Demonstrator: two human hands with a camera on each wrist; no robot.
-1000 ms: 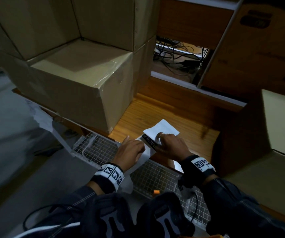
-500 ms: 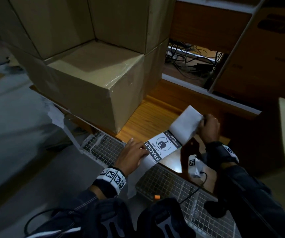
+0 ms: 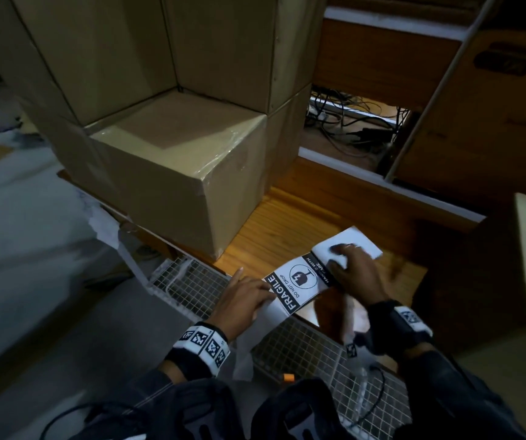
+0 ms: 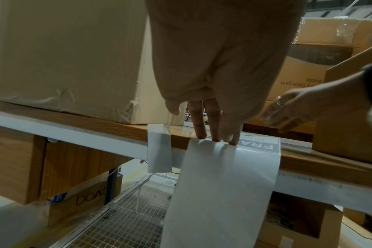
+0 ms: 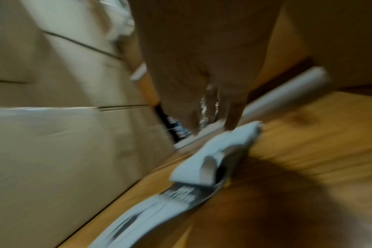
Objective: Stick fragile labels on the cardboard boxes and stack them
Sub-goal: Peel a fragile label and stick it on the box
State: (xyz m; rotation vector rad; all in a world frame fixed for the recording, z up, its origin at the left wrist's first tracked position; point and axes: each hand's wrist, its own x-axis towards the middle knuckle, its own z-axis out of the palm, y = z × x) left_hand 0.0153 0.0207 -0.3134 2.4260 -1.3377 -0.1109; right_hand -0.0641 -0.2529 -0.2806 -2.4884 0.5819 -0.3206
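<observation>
Lying on wood shelf (image 3: 255, 246): label strip (image 3: 299, 281), boxes (image 3: 173, 173) nr.

Fragile label (image 3: 299, 282): we see white paper with black bands, white lettering, and a black broken-glass sign in a circle.
Backing strip (image 4: 219, 193): we see plain white, hanging below the label.
Cardboard box (image 3: 173, 173): we see tan, left of the label.
Shelf board (image 3: 265, 236): we see orange-brown wood grain under the label.
Wrist bands (image 3: 203, 342): we see white with black square codes.
Wire grid (image 3: 185, 287): we see white mesh below the label.
</observation>
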